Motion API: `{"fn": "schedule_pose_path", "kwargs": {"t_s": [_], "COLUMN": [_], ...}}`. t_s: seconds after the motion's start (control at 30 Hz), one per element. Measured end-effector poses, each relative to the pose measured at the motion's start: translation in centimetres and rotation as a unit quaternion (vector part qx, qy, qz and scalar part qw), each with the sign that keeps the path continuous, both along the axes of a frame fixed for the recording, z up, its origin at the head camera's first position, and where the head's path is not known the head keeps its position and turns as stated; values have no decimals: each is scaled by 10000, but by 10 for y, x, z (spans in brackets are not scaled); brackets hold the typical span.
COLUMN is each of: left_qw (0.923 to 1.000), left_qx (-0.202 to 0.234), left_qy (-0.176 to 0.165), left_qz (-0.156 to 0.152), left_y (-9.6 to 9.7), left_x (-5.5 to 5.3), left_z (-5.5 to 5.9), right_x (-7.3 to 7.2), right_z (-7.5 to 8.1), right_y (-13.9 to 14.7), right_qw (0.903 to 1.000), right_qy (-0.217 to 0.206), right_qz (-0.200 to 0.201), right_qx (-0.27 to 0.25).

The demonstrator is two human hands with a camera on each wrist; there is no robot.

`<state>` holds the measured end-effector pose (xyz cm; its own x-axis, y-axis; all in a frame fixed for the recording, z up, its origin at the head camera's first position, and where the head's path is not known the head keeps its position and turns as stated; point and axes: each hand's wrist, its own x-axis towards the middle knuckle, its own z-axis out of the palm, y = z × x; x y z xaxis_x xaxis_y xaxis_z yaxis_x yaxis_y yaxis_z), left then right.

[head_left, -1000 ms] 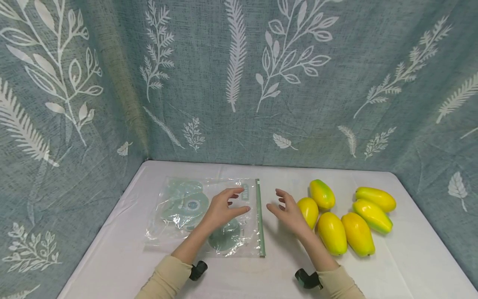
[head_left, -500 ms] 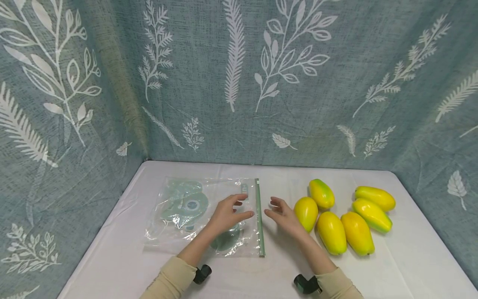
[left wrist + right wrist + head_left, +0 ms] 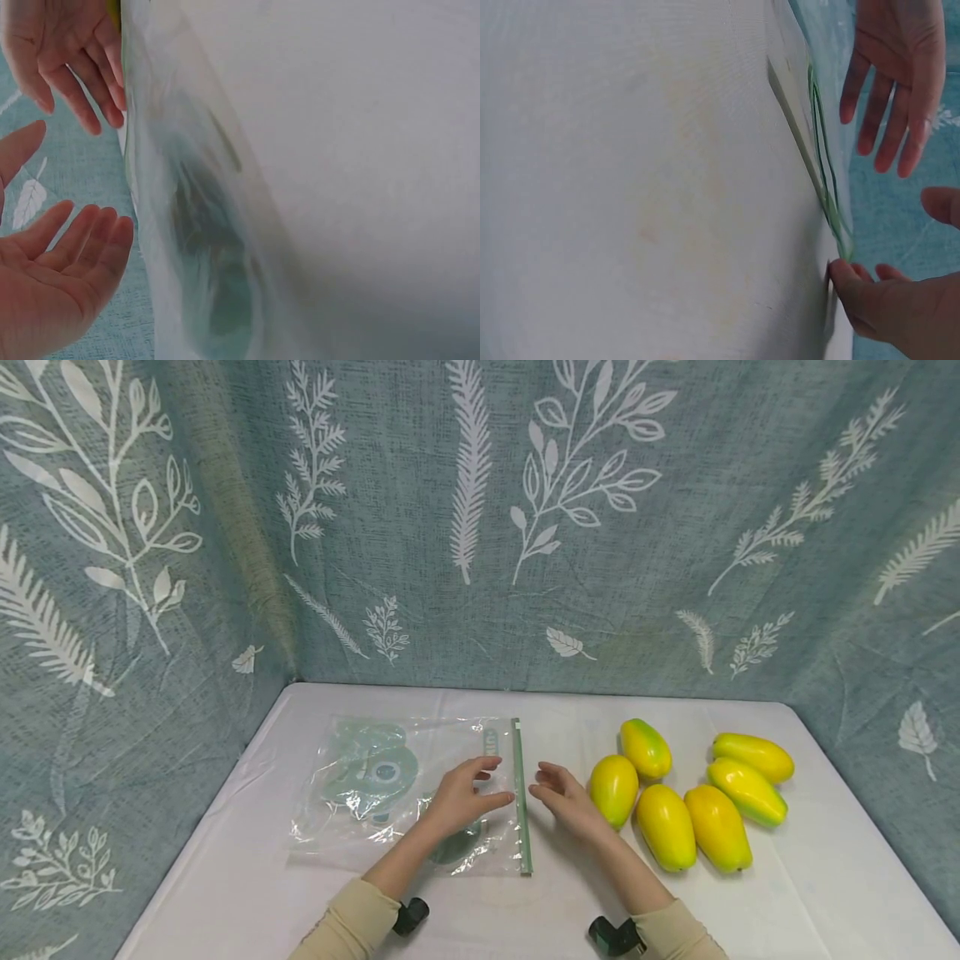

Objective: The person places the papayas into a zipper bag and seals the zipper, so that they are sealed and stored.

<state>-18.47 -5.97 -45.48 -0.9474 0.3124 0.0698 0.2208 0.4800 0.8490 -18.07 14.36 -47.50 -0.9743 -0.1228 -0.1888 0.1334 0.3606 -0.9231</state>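
A clear plastic zip bag point(image 3: 405, 739) with pale green printing lies flat on the white table. Its green zip edge point(image 3: 522, 827) faces right. My left hand point(image 3: 457, 797) hovers over the bag's right part, fingers loosely bent and thumb apart, holding nothing. On the other side of the zip edge, my right hand point(image 3: 572, 806) is held in the air with bent, spread fingers and nothing in its grasp. Its fingertips point toward the left hand. Both palms face each other in the left wrist view. Close to the right hand lies a yellow mango point(image 3: 613, 789).
Several more yellow-green mangoes, among them a front one point(image 3: 666, 828) and a far right one point(image 3: 753, 758), lie on the right of the table point(image 3: 832, 877). A leaf-patterned curtain point(image 3: 420, 510) stands behind and along the sides.
Both hands have come a little nearer the front edge. The left has shifted slightly right and the right slightly left, narrowing the gap between them. Bag and mangoes lie as before.
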Motion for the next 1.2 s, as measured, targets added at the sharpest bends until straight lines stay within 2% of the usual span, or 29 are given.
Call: {"fn": "schedule_pose_path", "kwargs": {"t_s": [0.2,0.37,0.43,0.67,0.83,1.03,1.2], "left_qw": [9997,9996,9996,9997,9993,9990,9991], "left_qx": [-17,-11,-18,-22,1,-100,-191], "left_qy": [-226,-281,-271,-251,-360,-422,-343], "left_qz": [62,48,26,-2,33,75,147], "left_y": [1,1,1,2,3,5,8], "left_x": [2,4,4,5,6,7,8], "left_z": [-3,-6,-7,-12,-14,-12,-12], "right_x": [1,3,4,5,5,5,5], "right_z": [-1,-2,-1,-2,-1,2,3], "right_y": [-2,-2,-2,-3,-3,-5,-5], "right_qw": [9984,9888,9851,9771,9711,9639,9607], "right_qy": [-175,-507,-604,-785,-932,-1104,-1128], "right_qz": [3,-26,-11,104,126,-41,-71], "right_qx": [-536,-1405,-1608,-1975,-2192,-2423,-2535]}}
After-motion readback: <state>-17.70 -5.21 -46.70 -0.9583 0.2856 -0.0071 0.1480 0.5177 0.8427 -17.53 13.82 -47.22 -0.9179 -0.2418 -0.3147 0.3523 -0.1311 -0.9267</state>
